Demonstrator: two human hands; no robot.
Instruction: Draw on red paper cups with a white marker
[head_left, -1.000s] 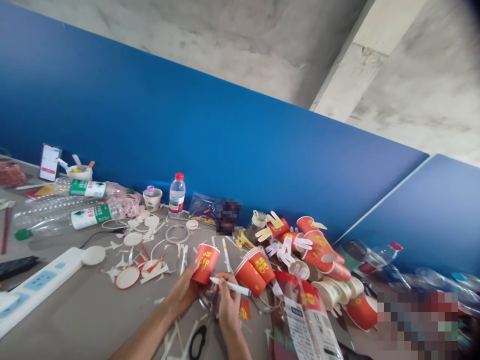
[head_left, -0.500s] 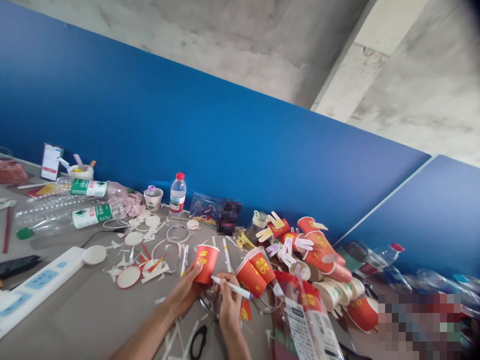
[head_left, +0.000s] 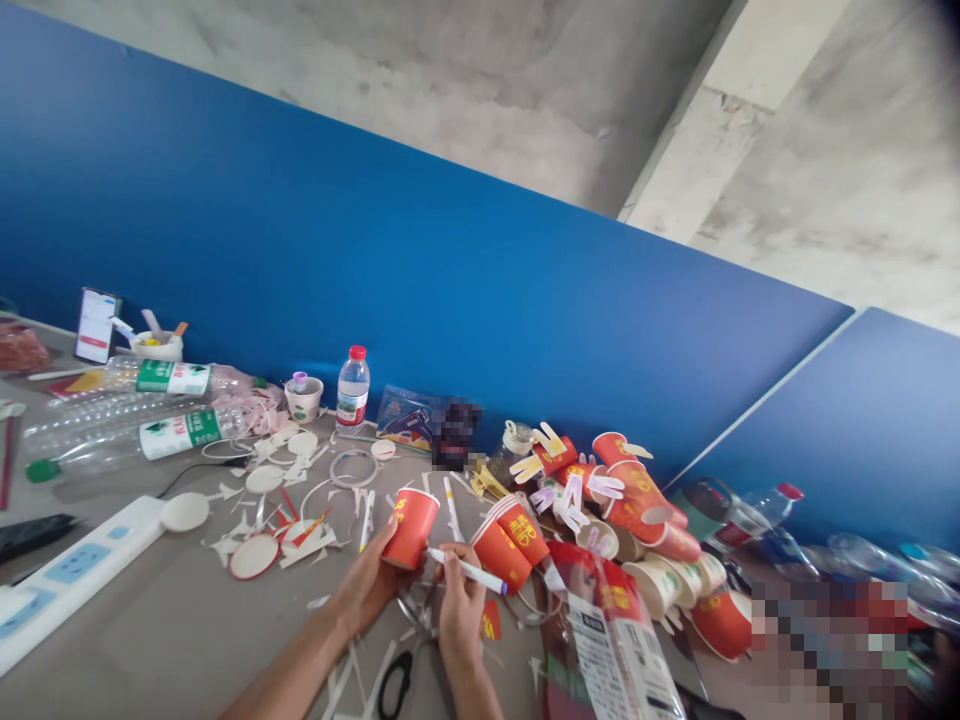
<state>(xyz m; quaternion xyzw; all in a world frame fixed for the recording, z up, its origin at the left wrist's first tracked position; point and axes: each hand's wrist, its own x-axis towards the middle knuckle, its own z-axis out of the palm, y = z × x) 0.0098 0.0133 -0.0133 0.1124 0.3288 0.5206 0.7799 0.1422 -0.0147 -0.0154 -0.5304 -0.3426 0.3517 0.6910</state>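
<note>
My left hand (head_left: 369, 590) is wrapped round a red paper cup (head_left: 410, 526) with gold print, held tilted just above the grey table (head_left: 150, 620). My right hand (head_left: 459, 608) pinches a white marker pen (head_left: 466, 571), and its tip touches the lower side of the cup. Black-handled scissors (head_left: 396, 684) lie on the table under my wrists. To the right, two nested red cups (head_left: 510, 543) lie on their sides close to my right hand.
A heap of red cups with paper cut-outs (head_left: 637, 510) fills the right. A plastic sleeve of cups (head_left: 611, 640) lies at bottom right. Paper scraps and discs (head_left: 285, 490), empty bottles (head_left: 150, 435), a water bottle (head_left: 352, 388), a power strip (head_left: 67, 570) and a phone (head_left: 94, 325) lie left. A blue partition (head_left: 450, 290) backs the table.
The cup has turned in my left hand, so its gold print now faces further left. The pen tip stays against the cup. The view shifted slightly.
</note>
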